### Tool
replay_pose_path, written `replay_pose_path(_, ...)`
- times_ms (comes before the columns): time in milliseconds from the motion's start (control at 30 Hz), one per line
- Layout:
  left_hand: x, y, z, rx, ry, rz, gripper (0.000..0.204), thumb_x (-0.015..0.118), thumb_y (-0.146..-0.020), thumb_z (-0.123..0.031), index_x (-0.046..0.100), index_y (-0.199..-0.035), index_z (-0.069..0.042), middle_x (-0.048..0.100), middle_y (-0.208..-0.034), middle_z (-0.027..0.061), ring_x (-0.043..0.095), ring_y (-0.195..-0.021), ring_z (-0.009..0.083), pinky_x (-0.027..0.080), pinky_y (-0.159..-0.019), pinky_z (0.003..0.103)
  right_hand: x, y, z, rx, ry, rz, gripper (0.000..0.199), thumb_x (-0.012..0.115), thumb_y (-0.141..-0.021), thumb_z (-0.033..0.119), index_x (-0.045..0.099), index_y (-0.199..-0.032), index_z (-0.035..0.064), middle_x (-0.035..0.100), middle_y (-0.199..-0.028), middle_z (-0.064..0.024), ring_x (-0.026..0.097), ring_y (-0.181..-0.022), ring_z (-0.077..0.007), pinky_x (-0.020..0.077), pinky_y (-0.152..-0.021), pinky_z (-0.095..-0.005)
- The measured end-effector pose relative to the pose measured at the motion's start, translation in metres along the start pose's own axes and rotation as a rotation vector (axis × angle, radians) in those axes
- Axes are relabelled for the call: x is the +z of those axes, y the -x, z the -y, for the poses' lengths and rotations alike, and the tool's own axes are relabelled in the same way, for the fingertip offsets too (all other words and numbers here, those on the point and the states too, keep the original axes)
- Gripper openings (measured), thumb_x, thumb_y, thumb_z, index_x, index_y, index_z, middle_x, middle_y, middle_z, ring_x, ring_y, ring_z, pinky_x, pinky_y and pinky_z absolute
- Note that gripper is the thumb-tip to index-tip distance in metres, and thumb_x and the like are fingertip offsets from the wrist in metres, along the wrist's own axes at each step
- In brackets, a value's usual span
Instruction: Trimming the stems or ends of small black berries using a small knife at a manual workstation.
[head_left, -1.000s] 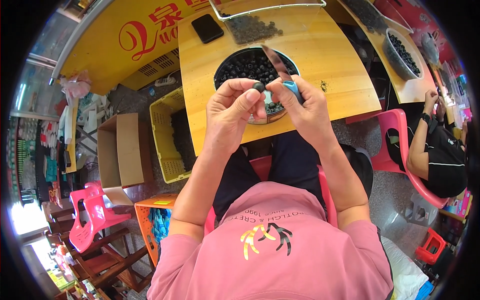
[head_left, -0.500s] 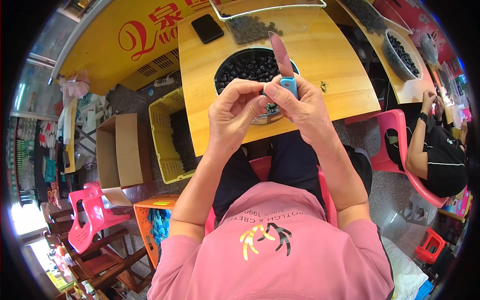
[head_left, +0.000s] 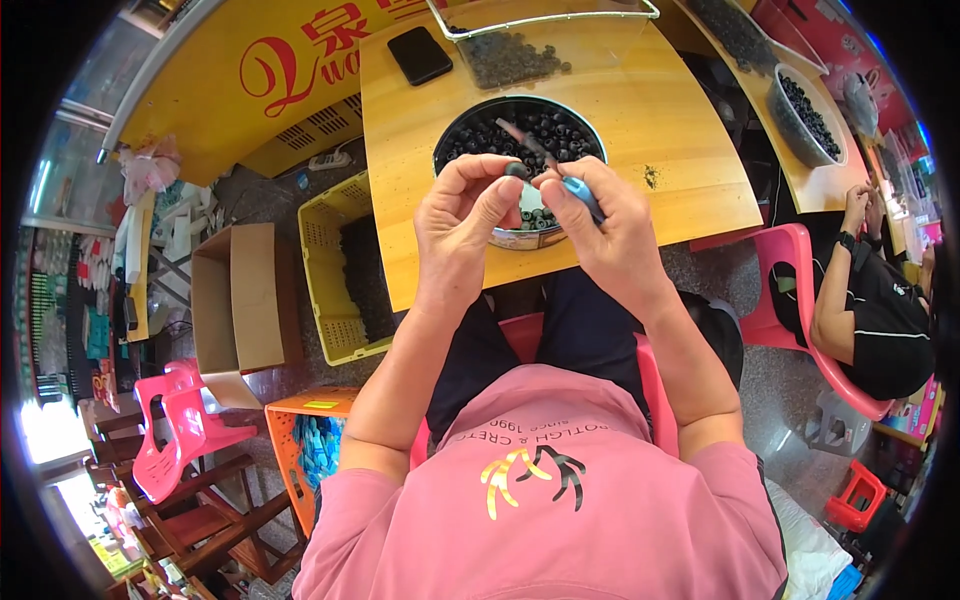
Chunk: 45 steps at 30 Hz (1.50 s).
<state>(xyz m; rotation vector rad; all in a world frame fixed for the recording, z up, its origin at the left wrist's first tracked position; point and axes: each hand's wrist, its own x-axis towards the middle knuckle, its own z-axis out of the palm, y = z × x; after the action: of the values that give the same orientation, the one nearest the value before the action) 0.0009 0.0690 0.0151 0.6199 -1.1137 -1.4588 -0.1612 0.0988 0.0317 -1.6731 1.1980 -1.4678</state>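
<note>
Pinched between the thumb and fingers of my left hand [head_left: 455, 230] is a small dark round piece [head_left: 516, 170], like a nut or fruit. My right hand [head_left: 622, 225] is closed around the blue handle of a small knife [head_left: 582, 193], whose blade slants up and left over the bowl. Both hands are raised above the near side of a round metal bowl [head_left: 437, 158], with fingertips close to each other. Many dark round pieces [head_left: 490, 125] fill its far part. Greenish pieces [head_left: 538, 218] lie at its near edge, partly hidden by my hands.
The bowl stands on a wooden table [head_left: 680, 130]. Farther back are a black phone [head_left: 420, 55] and a clear bin [head_left: 590, 45] with dark pieces. A yellow crate [head_left: 325, 270] stands left, near a cardboard box [head_left: 265, 300]. At right, another person [head_left: 880, 310] sits by a filled bowl [head_left: 800, 120].
The knife has tipped from nearly upright to a low slant toward the left. My fingertips have drawn slightly apart, and the dark piece in my left hand shows more clearly.
</note>
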Motion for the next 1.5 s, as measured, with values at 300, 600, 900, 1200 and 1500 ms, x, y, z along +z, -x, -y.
replay_pose_path(300,0.004,0.0,0.001,-0.028,0.058,0.005,0.018,0.067,-0.09,-0.009,0.061,-0.104,-0.001,0.062,-0.087,0.0015,0.056,-0.069,0.0067,0.044,-0.063,0.02,0.0,0.001,-0.007,-0.165,0.255,0.004,0.015,0.068,-0.087,0.01,0.062,-0.095,-0.0006,0.06,-0.081,-0.0128,0.06,-0.064,-0.0275,0.0463,-0.056,-0.0348)
replay_pose_path(600,0.004,0.003,-0.004,-0.088,0.222,0.079,0.015,0.065,-0.091,-0.008,0.059,-0.103,-0.001,0.062,-0.088,0.0045,0.058,-0.069,0.0108,0.046,-0.064,0.022,0.003,0.001,-0.015,-0.205,0.311,-0.005,0.012,0.066,-0.086,0.007,0.062,-0.095,0.0005,0.061,-0.084,-0.0142,0.062,-0.071,-0.0331,0.0484,-0.059,-0.037)
replay_pose_path(900,0.007,0.013,-0.012,-0.061,0.223,0.053,0.018,0.065,-0.091,-0.008,0.062,-0.106,0.0,0.065,-0.092,0.0052,0.06,-0.072,0.012,0.048,-0.065,0.024,-0.003,-0.005,0.007,0.223,-0.183,0.062,0.028,0.059,-0.097,0.027,0.066,-0.093,0.0002,0.061,-0.079,0.0022,0.054,-0.077,-0.0049,0.0452,-0.069,-0.0211)
replay_pose_path(1200,0.005,0.013,0.002,0.042,-0.053,0.064,0.017,0.064,-0.09,-0.001,0.063,-0.106,0.001,0.06,-0.1,0.0046,0.06,-0.078,0.0087,0.052,-0.068,0.021,0.003,-0.002,0.009,0.328,-0.524,0.087,0.023,0.062,-0.096,0.023,0.065,-0.093,0.0009,0.064,-0.081,0.0021,0.055,-0.074,-0.0043,0.048,-0.072,-0.0209)
replay_pose_path(1500,0.003,0.015,-0.003,0.091,-0.258,0.077,0.015,0.061,-0.091,0.002,0.059,-0.106,0.002,0.059,-0.099,0.0044,0.062,-0.084,0.0085,0.053,-0.069,0.021,0.004,0.002,0.004,0.103,0.033,0.062,0.021,0.065,-0.092,0.021,0.062,-0.093,0.0,0.059,-0.074,-0.0075,0.055,-0.063,-0.0134,0.0443,-0.058,-0.0266)
